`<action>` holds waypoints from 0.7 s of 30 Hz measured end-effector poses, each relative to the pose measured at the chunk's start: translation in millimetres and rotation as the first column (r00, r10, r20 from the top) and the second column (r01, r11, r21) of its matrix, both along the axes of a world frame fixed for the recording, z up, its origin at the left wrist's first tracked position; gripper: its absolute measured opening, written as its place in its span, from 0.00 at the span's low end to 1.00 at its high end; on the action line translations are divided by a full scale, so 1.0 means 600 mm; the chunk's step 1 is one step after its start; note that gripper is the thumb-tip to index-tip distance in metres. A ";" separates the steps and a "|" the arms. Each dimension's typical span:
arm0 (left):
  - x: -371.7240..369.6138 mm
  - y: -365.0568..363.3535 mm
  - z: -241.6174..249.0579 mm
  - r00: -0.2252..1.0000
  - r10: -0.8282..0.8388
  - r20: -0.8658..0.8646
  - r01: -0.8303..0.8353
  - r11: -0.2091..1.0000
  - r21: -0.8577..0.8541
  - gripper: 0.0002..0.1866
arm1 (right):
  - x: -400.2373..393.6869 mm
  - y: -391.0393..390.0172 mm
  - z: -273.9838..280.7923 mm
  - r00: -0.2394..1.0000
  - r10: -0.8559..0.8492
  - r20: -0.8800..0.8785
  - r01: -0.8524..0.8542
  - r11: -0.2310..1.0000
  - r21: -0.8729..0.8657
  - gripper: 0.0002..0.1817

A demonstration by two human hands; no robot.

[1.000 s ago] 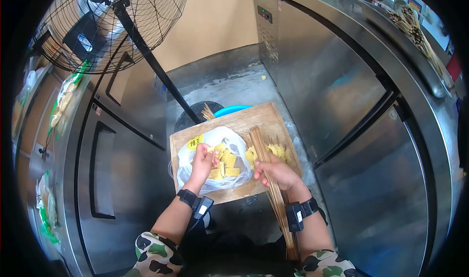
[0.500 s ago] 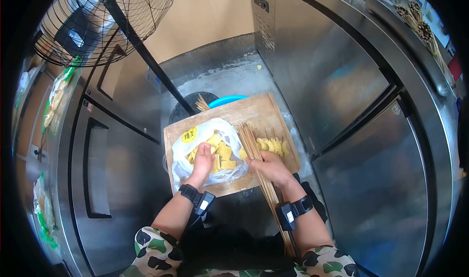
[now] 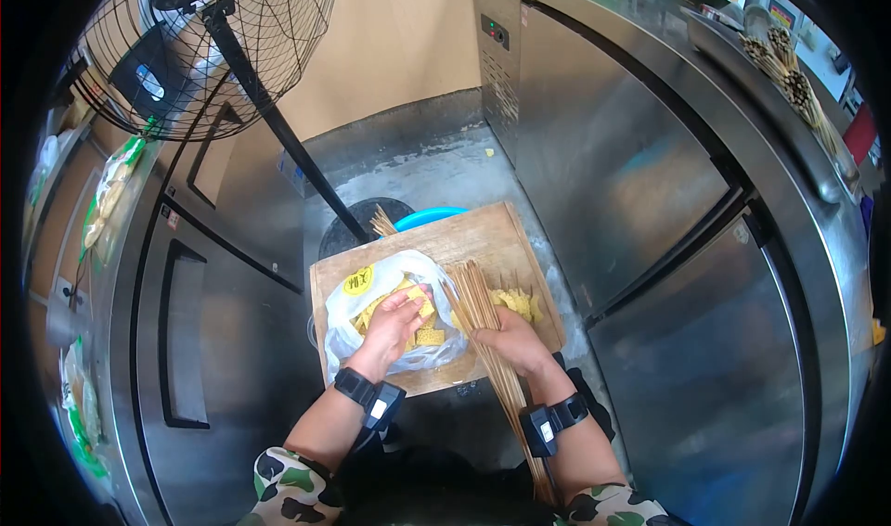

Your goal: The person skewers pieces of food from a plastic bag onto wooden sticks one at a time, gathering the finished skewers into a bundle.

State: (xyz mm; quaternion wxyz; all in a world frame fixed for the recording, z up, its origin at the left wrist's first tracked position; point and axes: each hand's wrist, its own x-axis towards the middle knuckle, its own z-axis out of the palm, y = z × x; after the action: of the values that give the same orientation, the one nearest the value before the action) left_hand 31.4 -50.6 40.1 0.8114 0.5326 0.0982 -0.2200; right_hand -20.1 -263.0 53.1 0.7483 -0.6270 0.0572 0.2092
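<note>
My left hand (image 3: pixel 392 324) is over a white plastic bag (image 3: pixel 345 340) with a yellow label. Its fingers are closed on a yellow, porous-looking food piece (image 3: pixel 419 301). More yellow pieces (image 3: pixel 430 337) lie inside the open bag. My right hand (image 3: pixel 516 342) is wrapped round a thick bundle of bamboo skewers (image 3: pixel 475 296), whose long ends run down past my wrist. Behind that hand, skewered yellow pieces (image 3: pixel 513 301) rest on the wooden board (image 3: pixel 464 224). The bag sits on this same board.
A black standing fan (image 3: pixel 306 146) rises at the back left. Behind the board are a blue basin (image 3: pixel 429 216) and more skewers (image 3: pixel 381 222). Steel cabinets (image 3: pixel 631 109) flank both sides. A tray (image 3: pixel 761 99) with bundled skewers lies on the right counter.
My left hand has turned and shifted slightly right over the bag, and a yellow piece now shows in its fingers. The skewer tops in my right hand have fanned out a little.
</note>
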 end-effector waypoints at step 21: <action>0.034 -0.020 0.014 0.995 0.103 -0.012 -0.101 0.990 0.093 0.07 | 0.002 0.003 0.002 1.000 -0.007 0.010 0.006 0.992 0.122 0.25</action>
State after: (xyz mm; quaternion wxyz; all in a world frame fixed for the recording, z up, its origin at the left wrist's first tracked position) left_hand 51.8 -62.4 48.3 0.7952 0.5620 0.1423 -0.1778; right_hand -19.0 -261.2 54.2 0.7862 -0.5808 0.0426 0.2066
